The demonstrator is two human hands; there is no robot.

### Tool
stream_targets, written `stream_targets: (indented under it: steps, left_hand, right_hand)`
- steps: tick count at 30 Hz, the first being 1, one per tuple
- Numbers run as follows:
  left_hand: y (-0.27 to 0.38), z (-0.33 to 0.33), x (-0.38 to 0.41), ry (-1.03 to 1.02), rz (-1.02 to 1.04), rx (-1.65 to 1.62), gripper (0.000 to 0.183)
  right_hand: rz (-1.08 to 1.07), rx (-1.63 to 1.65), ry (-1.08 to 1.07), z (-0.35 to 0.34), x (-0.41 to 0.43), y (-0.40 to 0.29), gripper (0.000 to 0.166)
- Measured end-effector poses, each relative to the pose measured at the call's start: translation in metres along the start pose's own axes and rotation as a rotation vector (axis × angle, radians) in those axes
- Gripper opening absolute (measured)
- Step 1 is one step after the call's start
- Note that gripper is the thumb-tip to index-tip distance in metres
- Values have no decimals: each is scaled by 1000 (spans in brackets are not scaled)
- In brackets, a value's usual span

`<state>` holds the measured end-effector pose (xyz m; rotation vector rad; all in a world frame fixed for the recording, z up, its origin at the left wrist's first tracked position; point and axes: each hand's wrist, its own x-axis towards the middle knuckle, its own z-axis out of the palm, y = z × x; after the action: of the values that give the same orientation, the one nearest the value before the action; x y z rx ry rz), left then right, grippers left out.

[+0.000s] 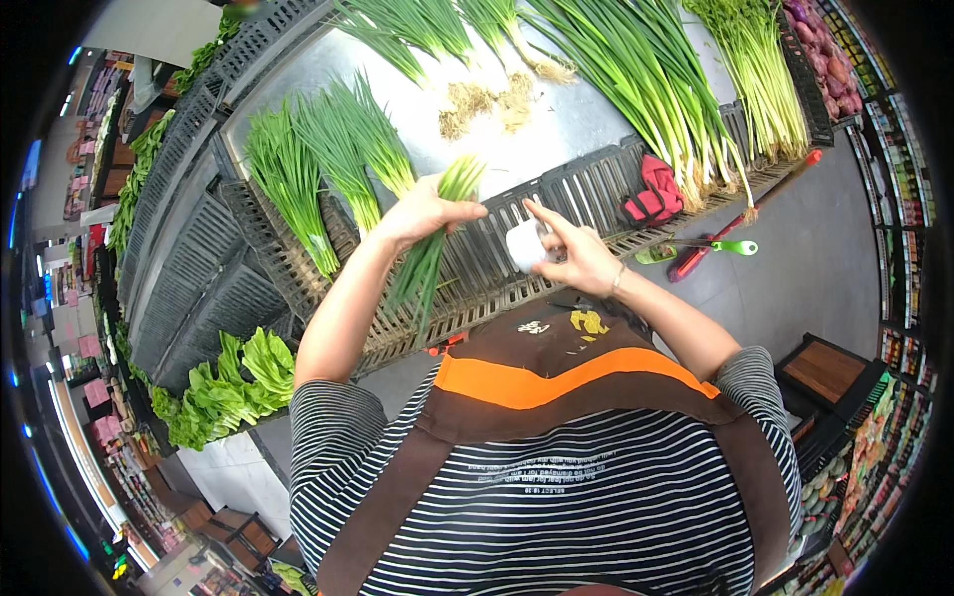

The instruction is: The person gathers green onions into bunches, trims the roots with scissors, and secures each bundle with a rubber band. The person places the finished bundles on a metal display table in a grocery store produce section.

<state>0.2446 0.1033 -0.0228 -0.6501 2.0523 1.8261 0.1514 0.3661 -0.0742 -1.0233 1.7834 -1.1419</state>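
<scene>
My left hand point(426, 214) is closed around a small bunch of green onions point(421, 276), whose pale ends point up and away from me and whose green tops hang toward me. To its right, my right hand point(577, 253) holds a white roll point(525, 246), perhaps tape, above the black slatted crate edge point(484, 261). Trimmed bunches of green onions point(291, 186) lie left of my hands. Beyond them, green onions with roots point(469, 97) rest on the metal surface point(551, 141). A red cloth item point(656, 192) lies at the crate edge on the right.
Long leeks or large scallions point(663, 97) and thin-stemmed greens point(768, 97) lie at the right. Red onions point(827, 67) are beyond. A green-handled tool point(734, 246) sticks out past the crate edge. Leafy lettuce point(231, 384) stands at the lower left, near black crates point(201, 276).
</scene>
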Motion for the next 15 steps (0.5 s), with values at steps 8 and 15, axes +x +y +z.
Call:
stream_targets:
  steps: [8, 15]
  left_hand:
    - [16, 25, -15, -158, 70, -42, 46]
    - [19, 23, -22, -206, 116, 47, 66]
  right_hand:
    - [-105, 228, -47, -1, -15, -36, 89]
    - [-13, 443, -54, -3, -10, -35, 83]
